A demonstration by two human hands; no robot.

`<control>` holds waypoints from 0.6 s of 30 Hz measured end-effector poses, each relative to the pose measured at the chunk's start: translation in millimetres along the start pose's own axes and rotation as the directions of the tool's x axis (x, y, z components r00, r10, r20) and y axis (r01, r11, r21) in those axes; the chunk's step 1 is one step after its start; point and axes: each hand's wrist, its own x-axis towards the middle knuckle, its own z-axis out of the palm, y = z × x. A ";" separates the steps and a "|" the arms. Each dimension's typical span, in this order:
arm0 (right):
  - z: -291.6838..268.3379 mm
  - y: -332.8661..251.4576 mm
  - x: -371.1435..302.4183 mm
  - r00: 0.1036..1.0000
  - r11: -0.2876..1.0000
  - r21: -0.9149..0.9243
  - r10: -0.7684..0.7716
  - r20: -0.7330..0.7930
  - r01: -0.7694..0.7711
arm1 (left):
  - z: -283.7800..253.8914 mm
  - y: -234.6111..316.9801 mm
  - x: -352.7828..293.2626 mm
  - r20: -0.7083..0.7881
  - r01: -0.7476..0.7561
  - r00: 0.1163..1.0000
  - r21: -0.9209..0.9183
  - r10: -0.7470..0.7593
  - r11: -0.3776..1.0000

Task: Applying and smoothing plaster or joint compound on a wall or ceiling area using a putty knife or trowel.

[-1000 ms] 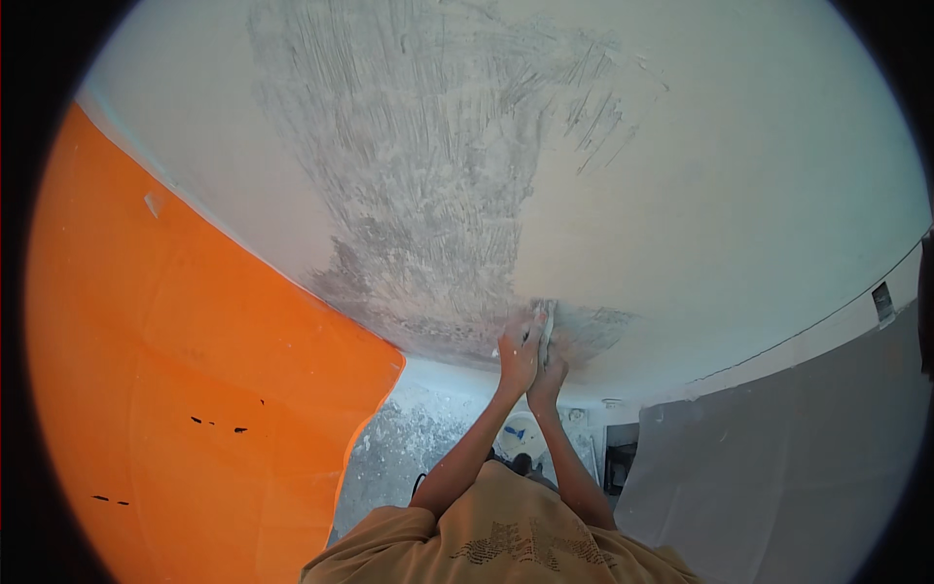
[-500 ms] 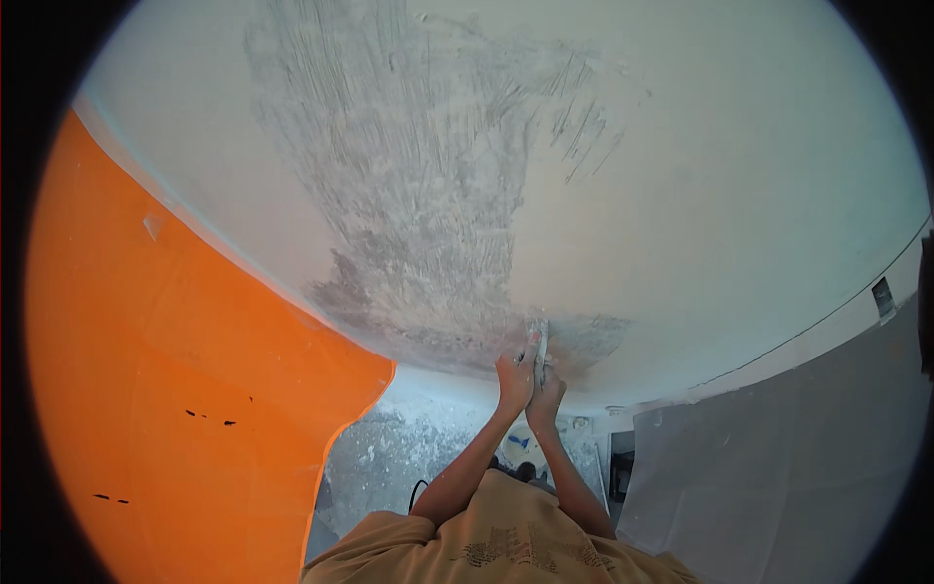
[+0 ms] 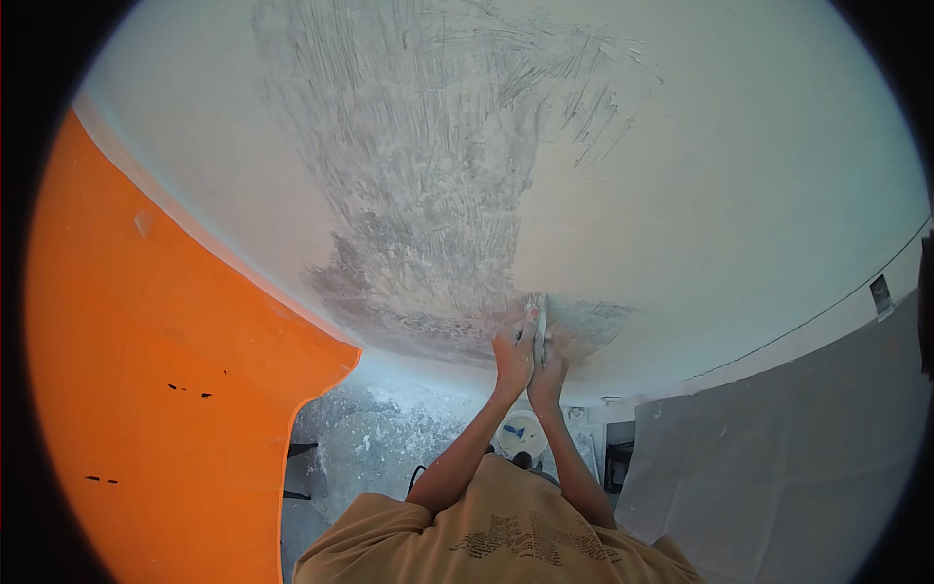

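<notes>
Both my hands meet in front of a white wall (image 3: 662, 224), on the lower edge of a rough grey scraped patch (image 3: 418, 175). My left hand (image 3: 513, 355) is closed round a scraper (image 3: 542, 326), which I see nearly edge-on, its front end against the wall. My right hand (image 3: 548, 378) is closed round its lower part, just right of and below the left. Fingers partly hide the handle. Fine scratch marks cover the grey patch, with smooth white surface to its right.
An orange sheet (image 3: 175, 321) hangs at the left. Grey sheeting (image 3: 778, 477) covers the right side. Below, white dust and flakes lie on the floor (image 3: 360, 438). A round white bucket (image 3: 520, 417) with something blue inside stands near my feet. A small dark wall opening (image 3: 881, 295) is at far right.
My two hands and the scraper have moved slightly up along the wall. The view has shifted a little, so more floor and the white bucket show below. Both hands keep their hold.
</notes>
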 end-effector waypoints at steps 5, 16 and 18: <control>-3.6 -2.0 -10.3 0.982 0.989 -0.051 0.144 0.120 -0.139 | -8.2 -43.9 7.4 0.028 0.185 0.982 0.002 -0.185 0.983; -24.8 11.1 3.3 0.997 0.991 -0.116 0.071 0.040 -0.066 | 4.6 -37.4 1.5 0.156 0.207 0.972 -0.226 -0.174 0.952; -25.3 4.7 7.0 0.997 0.988 -0.142 0.067 0.049 -0.060 | 5.6 -35.0 8.3 0.141 0.104 0.987 -0.155 -0.082 0.982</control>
